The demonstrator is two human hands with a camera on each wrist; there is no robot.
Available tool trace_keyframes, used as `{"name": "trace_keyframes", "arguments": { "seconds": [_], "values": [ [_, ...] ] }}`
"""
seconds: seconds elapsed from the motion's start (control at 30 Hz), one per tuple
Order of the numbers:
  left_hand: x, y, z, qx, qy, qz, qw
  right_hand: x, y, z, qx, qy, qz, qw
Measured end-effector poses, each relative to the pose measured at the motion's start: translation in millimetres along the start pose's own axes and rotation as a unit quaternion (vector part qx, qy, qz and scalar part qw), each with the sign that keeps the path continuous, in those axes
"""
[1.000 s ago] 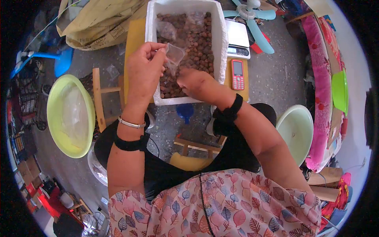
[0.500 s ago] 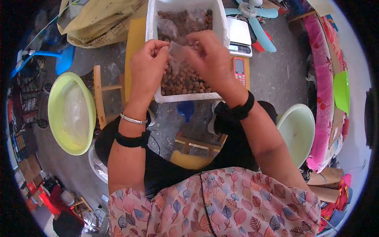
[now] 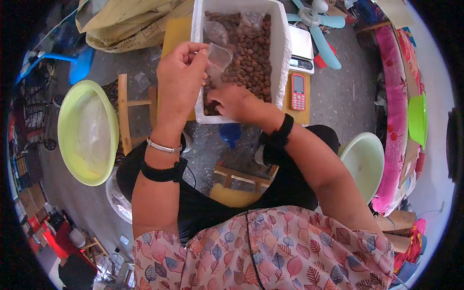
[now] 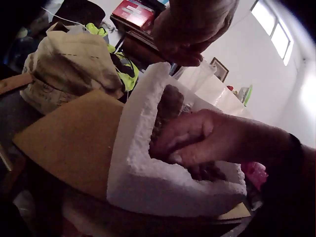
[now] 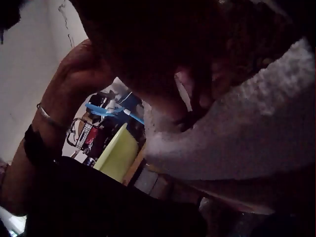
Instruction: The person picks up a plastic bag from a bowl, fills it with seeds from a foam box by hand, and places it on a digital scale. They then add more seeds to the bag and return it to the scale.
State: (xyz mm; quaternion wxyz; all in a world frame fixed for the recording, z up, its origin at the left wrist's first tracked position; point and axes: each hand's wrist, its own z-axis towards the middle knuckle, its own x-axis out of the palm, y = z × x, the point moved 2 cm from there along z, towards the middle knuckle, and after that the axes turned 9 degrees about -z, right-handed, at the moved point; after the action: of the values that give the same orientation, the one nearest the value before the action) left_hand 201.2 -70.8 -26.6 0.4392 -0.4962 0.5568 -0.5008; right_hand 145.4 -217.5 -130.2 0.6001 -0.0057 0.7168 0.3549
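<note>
In the head view a white foam box point(image 3: 285, 63) holds many small brown round pieces point(image 3: 251, 53). The left hand point(image 3: 181, 79) pinches the edge of a small clear plastic bag point(image 3: 220, 58) above the box's left side. Below the bag, the right hand point(image 3: 237, 102) reaches down among the pieces near the box's front edge, its fingers bent; whether it holds any is hidden. Two filled clear bags lie on the pieces, one at the left point(image 3: 215, 33) and one at the back point(image 3: 252, 20). The left wrist view shows the right hand point(image 4: 212, 138) inside the box.
Right of the box are a white scale point(image 3: 300, 48) and a red phone point(image 3: 298, 92) on a yellow board. A yellow-green basin point(image 3: 67, 140) stands left, a pale basin point(image 3: 372, 169) right. A fan point(image 3: 319, 21) lies at the back right, and a blue object point(image 3: 230, 133) below the box.
The right hand has moved from beside the bag's mouth down to the pieces at the front of the box. The left hand keeps its pinch on the bag. The head view has shifted slightly.
</note>
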Motion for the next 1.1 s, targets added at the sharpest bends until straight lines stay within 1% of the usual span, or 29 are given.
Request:
{"name": "trace_keyframes", "arguments": {
  "seconds": [0.1,0.2,0.3,0.4,0.5,0.6,0.63,0.7,0.8,0.9,0.97,1.03,1.1],
  "values": [
    [0.6,-3.9,-2.6,-0.004,-0.002,0.002,1.0,-0.2,-1.7,0.4,-0.023,-0.021,-0.009,0.999],
    [1.8,-1.9,-1.6,0.006,-0.002,-0.013,1.0,4.4,-1.4,-0.1,-0.01,-0.036,0.027,0.999],
    [2.0,-0.8,-2.1,0.003,-0.007,0.0,1.0,9.1,-4.0,5.8,0.006,-0.036,-0.007,0.999],
    [1.6,-1.6,-0.7,-0.009,-0.006,0.002,1.0,-3.1,-10.9,3.5,0.046,-0.04,0.016,0.998],
    [1.1,-1.3,1.4,-0.01,-0.005,-0.001,1.0,-29.6,-18.2,-12.6,0.091,-0.057,0.099,0.989],
    [0.2,1.8,1.9,-0.012,-0.007,0.002,1.0,-68.9,-15.1,-27.0,0.183,-0.1,0.096,0.973],
    [0.6,2.4,1.9,-0.014,-0.007,0.004,1.0,-79.5,-10.0,-27.1,0.174,-0.171,0.113,0.963],
    [2.4,2.9,1.4,-0.015,-0.007,0.009,1.0,-98.9,0.1,-26.6,0.151,-0.311,0.146,0.927],
    [4.7,4.0,-0.8,-0.014,-0.004,0.022,1.0,-116.8,21.9,-17.6,0.074,-0.377,0.095,0.918],
    [10.6,4.3,-2.6,-0.016,0.008,0.034,0.999,-107.3,20.7,-2.2,-0.009,-0.339,-0.026,0.94],
    [12.4,2.4,-4.6,-0.013,0.013,0.048,0.999,-103.1,17.7,-4.7,0.017,-0.368,-0.014,0.93],
    [11.8,3.8,-3.3,-0.011,0.015,0.046,0.999,-110.8,13.8,-12.6,0.047,-0.397,-0.014,0.916],
    [10.1,4.0,-1.2,-0.007,0.011,0.032,0.999,-99.9,-2.2,-20.8,0.064,-0.299,-0.035,0.952]
  ]
}}
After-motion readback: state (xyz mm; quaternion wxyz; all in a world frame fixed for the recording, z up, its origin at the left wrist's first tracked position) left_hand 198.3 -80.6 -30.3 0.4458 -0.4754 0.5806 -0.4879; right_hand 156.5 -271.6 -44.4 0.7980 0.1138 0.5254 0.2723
